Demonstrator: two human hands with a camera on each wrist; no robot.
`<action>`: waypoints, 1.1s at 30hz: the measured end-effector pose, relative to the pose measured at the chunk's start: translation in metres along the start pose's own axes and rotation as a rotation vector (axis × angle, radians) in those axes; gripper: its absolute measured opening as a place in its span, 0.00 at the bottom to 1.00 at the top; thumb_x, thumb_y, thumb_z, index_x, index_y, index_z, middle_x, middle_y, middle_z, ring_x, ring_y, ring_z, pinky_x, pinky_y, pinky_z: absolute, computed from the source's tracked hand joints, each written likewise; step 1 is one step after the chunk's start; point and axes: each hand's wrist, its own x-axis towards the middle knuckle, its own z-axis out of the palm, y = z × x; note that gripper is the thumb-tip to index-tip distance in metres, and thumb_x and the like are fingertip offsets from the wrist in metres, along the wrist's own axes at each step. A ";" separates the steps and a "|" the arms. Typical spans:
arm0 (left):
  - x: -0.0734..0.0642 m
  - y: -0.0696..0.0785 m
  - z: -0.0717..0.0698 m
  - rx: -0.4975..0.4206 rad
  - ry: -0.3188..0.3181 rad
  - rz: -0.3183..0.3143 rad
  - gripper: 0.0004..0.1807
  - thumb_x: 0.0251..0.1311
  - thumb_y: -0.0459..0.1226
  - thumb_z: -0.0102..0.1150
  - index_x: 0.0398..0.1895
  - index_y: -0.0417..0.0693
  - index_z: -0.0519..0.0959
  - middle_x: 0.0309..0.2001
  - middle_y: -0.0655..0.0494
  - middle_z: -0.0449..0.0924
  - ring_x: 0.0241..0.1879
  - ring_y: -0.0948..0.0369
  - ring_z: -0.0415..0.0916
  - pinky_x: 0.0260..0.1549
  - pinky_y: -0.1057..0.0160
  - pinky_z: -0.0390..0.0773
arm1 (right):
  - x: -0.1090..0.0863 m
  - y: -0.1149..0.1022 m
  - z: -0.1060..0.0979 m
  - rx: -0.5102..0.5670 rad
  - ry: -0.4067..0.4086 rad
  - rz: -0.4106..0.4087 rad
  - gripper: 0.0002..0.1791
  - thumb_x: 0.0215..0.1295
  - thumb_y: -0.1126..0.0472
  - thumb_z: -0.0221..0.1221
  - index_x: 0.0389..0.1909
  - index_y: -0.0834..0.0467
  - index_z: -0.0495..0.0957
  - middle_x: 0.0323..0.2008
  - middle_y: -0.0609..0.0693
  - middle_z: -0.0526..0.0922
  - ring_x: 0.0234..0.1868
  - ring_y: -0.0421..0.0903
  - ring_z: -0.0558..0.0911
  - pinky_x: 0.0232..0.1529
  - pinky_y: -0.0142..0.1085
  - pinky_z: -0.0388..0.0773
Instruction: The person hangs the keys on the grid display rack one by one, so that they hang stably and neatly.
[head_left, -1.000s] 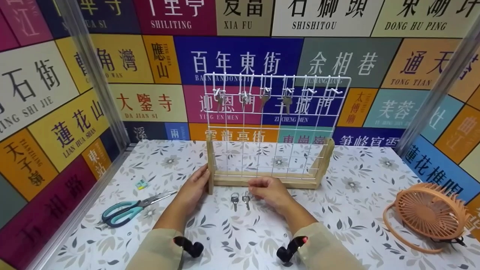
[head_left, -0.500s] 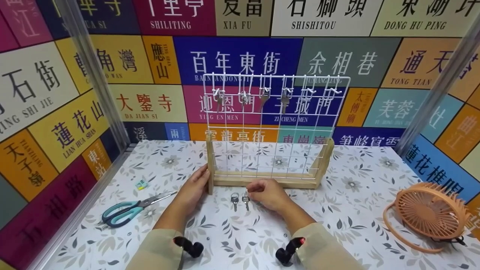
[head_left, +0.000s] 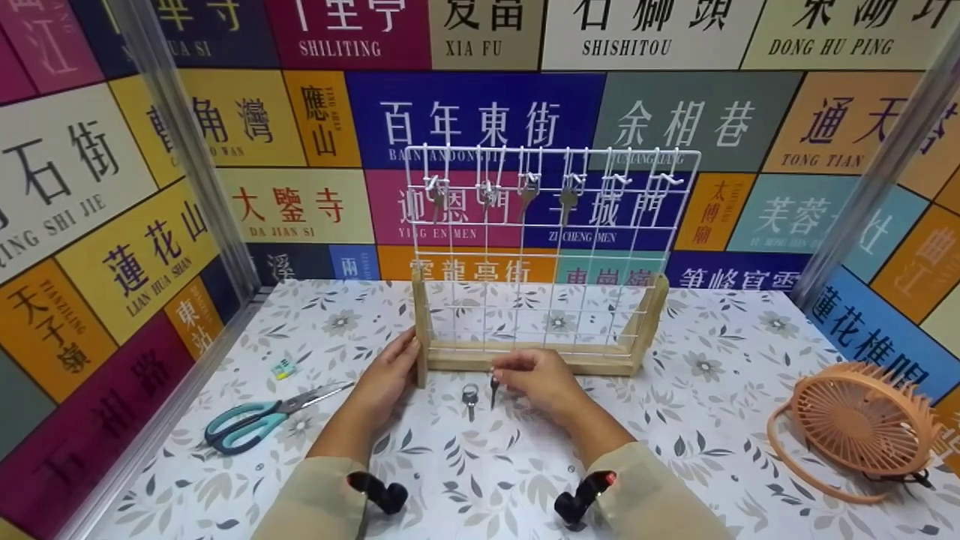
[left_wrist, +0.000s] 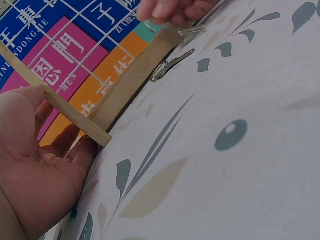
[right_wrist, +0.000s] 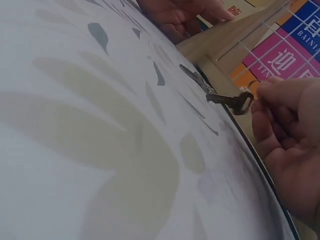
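Observation:
A white wire grid rack (head_left: 545, 255) stands upright in a wooden frame, with several keys (head_left: 568, 204) hanging from its hooks. My left hand (head_left: 385, 381) grips the frame's left wooden post (left_wrist: 75, 112), the thumb on one side and fingers behind. Between thumb and fingertips, my right hand (head_left: 546, 384) pinches the ring of a key (right_wrist: 231, 102). That key hangs tilted just over the table, in front of the wooden base (head_left: 600, 365). Another key (head_left: 471, 405) with a ring lies flat on the tabletop, left of the held one; the left wrist view shows it near the base.
Teal-handled scissors (head_left: 251, 426) lie left of the left forearm, with a small green-and-yellow packet (head_left: 283, 368) behind them. An orange fan (head_left: 862, 427) stands at the right. The tablecloth (head_left: 480, 480) has a leaf print. Coloured sign panels cover the walls.
My right hand has gone from beside the right-hand key to pinching its ring. That key has risen and turned edge-on. My left hand stays on the post.

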 end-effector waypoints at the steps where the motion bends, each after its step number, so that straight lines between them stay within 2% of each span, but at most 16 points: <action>1: 0.000 0.000 0.000 -0.002 0.003 -0.004 0.32 0.80 0.57 0.53 0.83 0.70 0.64 0.83 0.55 0.65 0.84 0.51 0.59 0.85 0.47 0.57 | 0.000 -0.003 0.000 0.060 0.004 -0.002 0.17 0.66 0.63 0.73 0.54 0.64 0.88 0.43 0.50 0.92 0.40 0.45 0.88 0.44 0.36 0.88; 4: 0.000 0.000 0.001 -0.004 0.007 -0.003 0.32 0.80 0.57 0.53 0.83 0.70 0.65 0.83 0.55 0.65 0.84 0.51 0.59 0.85 0.46 0.56 | 0.000 -0.015 -0.002 0.215 0.027 -0.043 0.17 0.66 0.66 0.72 0.54 0.66 0.87 0.42 0.49 0.92 0.42 0.46 0.89 0.49 0.37 0.90; 8: 0.001 0.000 0.000 0.000 0.010 -0.007 0.32 0.79 0.58 0.53 0.82 0.71 0.65 0.82 0.56 0.66 0.84 0.52 0.59 0.85 0.47 0.56 | -0.003 -0.030 -0.005 0.387 0.060 -0.085 0.11 0.68 0.71 0.69 0.50 0.66 0.87 0.39 0.48 0.91 0.39 0.43 0.90 0.48 0.35 0.91; 10: 0.001 0.000 0.000 0.001 0.012 -0.018 0.31 0.79 0.58 0.53 0.82 0.72 0.65 0.82 0.57 0.67 0.84 0.53 0.60 0.85 0.47 0.56 | -0.005 -0.036 -0.006 0.461 0.065 -0.104 0.09 0.69 0.73 0.67 0.47 0.63 0.88 0.38 0.48 0.91 0.38 0.42 0.90 0.47 0.35 0.91; 14: 0.002 0.000 0.000 0.009 0.016 -0.019 0.31 0.79 0.59 0.53 0.81 0.74 0.66 0.82 0.58 0.66 0.84 0.53 0.60 0.85 0.47 0.56 | -0.010 -0.051 -0.010 0.577 0.071 -0.175 0.10 0.70 0.77 0.63 0.44 0.62 0.88 0.38 0.50 0.91 0.38 0.43 0.90 0.47 0.33 0.90; 21: 0.001 0.000 0.000 0.032 0.024 -0.032 0.31 0.78 0.61 0.53 0.81 0.76 0.66 0.83 0.60 0.64 0.85 0.52 0.58 0.86 0.46 0.54 | -0.027 -0.084 -0.023 0.644 0.077 -0.304 0.15 0.72 0.78 0.60 0.40 0.56 0.89 0.40 0.51 0.90 0.41 0.43 0.90 0.48 0.32 0.90; 27: 0.004 -0.003 -0.001 -0.005 0.010 0.001 0.31 0.80 0.56 0.53 0.83 0.69 0.65 0.83 0.56 0.64 0.84 0.51 0.59 0.85 0.47 0.57 | -0.036 -0.113 -0.041 0.662 0.107 -0.389 0.19 0.71 0.81 0.58 0.39 0.55 0.89 0.38 0.50 0.92 0.39 0.44 0.91 0.47 0.33 0.90; 33: 0.004 -0.001 -0.001 0.010 0.019 -0.015 0.31 0.80 0.57 0.53 0.82 0.71 0.65 0.83 0.58 0.65 0.84 0.52 0.59 0.85 0.48 0.58 | -0.043 -0.148 -0.074 0.663 0.198 -0.401 0.10 0.68 0.76 0.66 0.42 0.59 0.88 0.41 0.54 0.92 0.40 0.46 0.91 0.49 0.35 0.91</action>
